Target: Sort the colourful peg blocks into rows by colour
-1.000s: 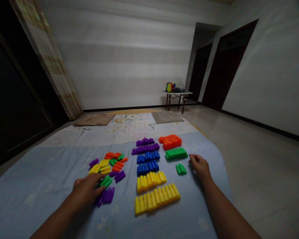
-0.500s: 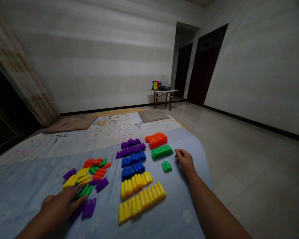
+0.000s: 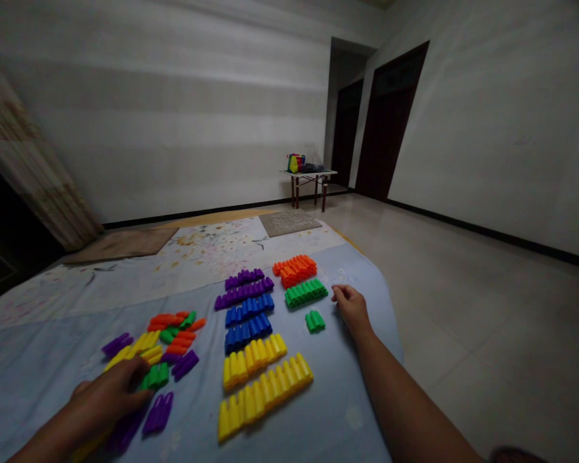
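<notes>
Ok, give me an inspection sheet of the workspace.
Surface: floral cloth, wrinkled at left.
Job's things: purple rows, blue rows, yellow rows; orange block; green block with a small green group nearer the camera; loose mixed-colour pieces at left.
Clutter: brown mat and patterned mat towards the cloth's far end.
Hands: left hand closed on green pieces; right hand curled beside the green block, apart from it, nothing seen held.
Cables: nothing seen.
Surroundings: small table bearing a multicoloured item; dark door; curtain.

Patterned curtain (image 3: pixel 36 164), small table (image 3: pixel 332 172), door (image 3: pixel 392 122)
</notes>
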